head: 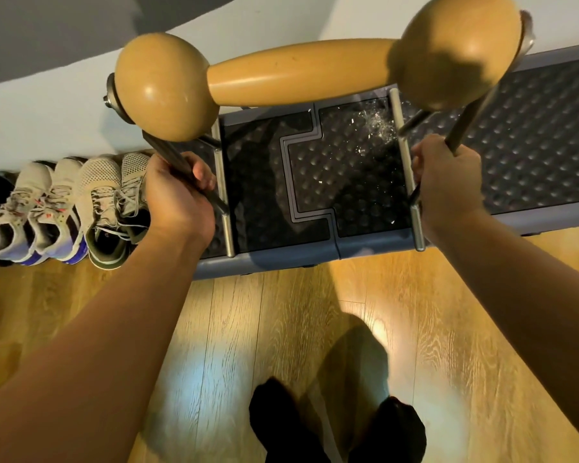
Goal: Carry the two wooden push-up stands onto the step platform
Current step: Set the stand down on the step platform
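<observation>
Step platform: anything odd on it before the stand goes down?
Yes. Pale flecks, like shards or scuffs, are scattered on the step platform near its back edge, under the wooden push-up stand. What they are is unclear. Left hand and right hand grip the stand's metal legs.

No readable text, label, brand, number or sign anywhere in view. Wooden push-up stand (301, 71) — plain wood, no marking. Step platform (532, 135) — dimpled surface only, no lettering. Sneakers (64, 208) by wall — no legible logo or print.
</observation>
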### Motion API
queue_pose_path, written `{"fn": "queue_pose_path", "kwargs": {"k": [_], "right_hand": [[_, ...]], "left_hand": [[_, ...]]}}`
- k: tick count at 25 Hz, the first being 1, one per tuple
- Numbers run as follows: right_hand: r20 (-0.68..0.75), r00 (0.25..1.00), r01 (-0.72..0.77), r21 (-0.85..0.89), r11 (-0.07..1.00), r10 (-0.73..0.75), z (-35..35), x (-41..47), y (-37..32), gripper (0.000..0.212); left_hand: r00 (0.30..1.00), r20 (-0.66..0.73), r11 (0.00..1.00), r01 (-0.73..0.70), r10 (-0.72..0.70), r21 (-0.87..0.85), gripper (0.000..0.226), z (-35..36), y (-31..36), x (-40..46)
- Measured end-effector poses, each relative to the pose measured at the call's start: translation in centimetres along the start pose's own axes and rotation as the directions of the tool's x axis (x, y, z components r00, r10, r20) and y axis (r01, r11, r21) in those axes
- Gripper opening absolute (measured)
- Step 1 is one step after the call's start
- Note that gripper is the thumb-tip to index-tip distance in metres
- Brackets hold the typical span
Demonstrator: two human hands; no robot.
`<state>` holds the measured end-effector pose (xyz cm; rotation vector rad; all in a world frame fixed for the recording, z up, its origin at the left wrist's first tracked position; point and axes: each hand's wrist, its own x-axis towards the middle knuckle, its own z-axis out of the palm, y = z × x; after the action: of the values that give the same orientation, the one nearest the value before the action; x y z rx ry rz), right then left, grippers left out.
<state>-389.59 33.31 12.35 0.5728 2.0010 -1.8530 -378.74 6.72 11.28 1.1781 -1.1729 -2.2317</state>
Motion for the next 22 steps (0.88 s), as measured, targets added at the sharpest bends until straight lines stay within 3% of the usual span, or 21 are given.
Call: {"fn": "queue_pose_path", "kwargs": {"k": [4,7,11,14,16,22], "right_hand": [[0.013,0.999,-0.048,-0.169,0.984,0.051,-0.6,-0.4,-0.1,0.006],[-0.029,0.991,-0.134,-0.273,0.953,0.131,-0.7,-0.9,-0.4,0.027],[-0.030,0.924,-0.370,-0.316,0.873,0.381,-1.2,-2.8,-1.8,0.061],[-0.005,0.872,-0.466,-0.310,0.829,0.489,-1.1,-5.6,-3.5,0.041],[0.041,0.871,-0.443,-0.363,0.820,0.489,-0.7,-7.6,-4.3,0.017],[0.226,0.934,-0.128,-0.509,0.851,0.275,-0.7,-13.1,-7.6,0.040]], "left_hand": [[0.993,-0.112,0.987,-0.010,0.028,0.158,0.041,0.2,-0.3,-1.6],[0.992,-0.127,0.972,0.028,0.002,0.235,0.052,0.2,-0.3,-2.8],[0.980,-0.137,0.884,0.188,-0.142,0.427,0.057,-1.1,-0.3,-5.1],[0.983,-0.118,0.810,0.184,-0.143,0.557,0.047,-2.3,0.2,-8.4],[0.981,-0.128,0.773,0.194,-0.146,0.604,0.044,-2.8,0.6,-10.8],[0.986,-0.054,0.765,0.156,-0.158,0.624,0.035,-1.4,4.5,-17.3]]}}
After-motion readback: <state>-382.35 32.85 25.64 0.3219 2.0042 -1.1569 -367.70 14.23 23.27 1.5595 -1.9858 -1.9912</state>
